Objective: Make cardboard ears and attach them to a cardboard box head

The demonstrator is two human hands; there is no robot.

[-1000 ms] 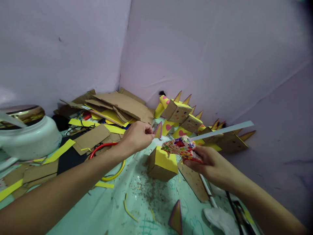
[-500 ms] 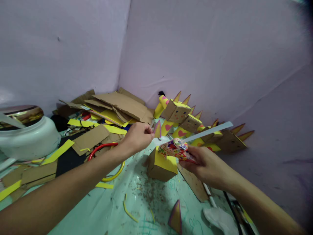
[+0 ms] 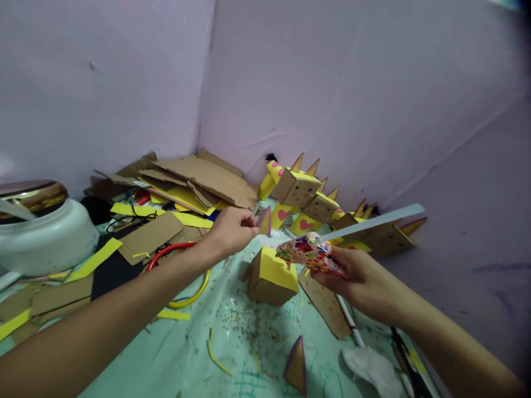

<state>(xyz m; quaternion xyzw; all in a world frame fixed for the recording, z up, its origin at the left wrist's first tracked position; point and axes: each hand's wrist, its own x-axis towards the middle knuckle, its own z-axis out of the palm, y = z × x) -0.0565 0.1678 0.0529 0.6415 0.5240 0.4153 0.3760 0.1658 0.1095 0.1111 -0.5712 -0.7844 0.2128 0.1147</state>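
Note:
My left hand (image 3: pixel 234 232) pinches a small cardboard spike (image 3: pixel 265 221) with a purple edge, point up. My right hand (image 3: pixel 360 282) grips a hot glue gun (image 3: pixel 309 251) wrapped in floral patterned covering, a long whitish glue stick (image 3: pixel 377 220) jutting from its back. Just below and left of the gun sits a cardboard box (image 3: pixel 271 290) with a yellow paper top; the gun's tip is hidden from me. A second purple-edged spike (image 3: pixel 296 365) lies on the green table cover (image 3: pixel 199 354) nearer to me.
Spiked box figures (image 3: pixel 319 199) in cardboard and yellow paper stand along the wall. Cardboard sheets (image 3: pixel 207 177) are piled at the back left, above a red and yellow ring (image 3: pixel 172 249). A white pot (image 3: pixel 45 237) stands far left. Scissors (image 3: pixel 406 359) and crumpled tissue (image 3: pixel 369 367) lie right.
My right hand has moved the glue gun slightly right, away from the box's top. My left hand still holds the spike in about the same place. The view has shifted a little.

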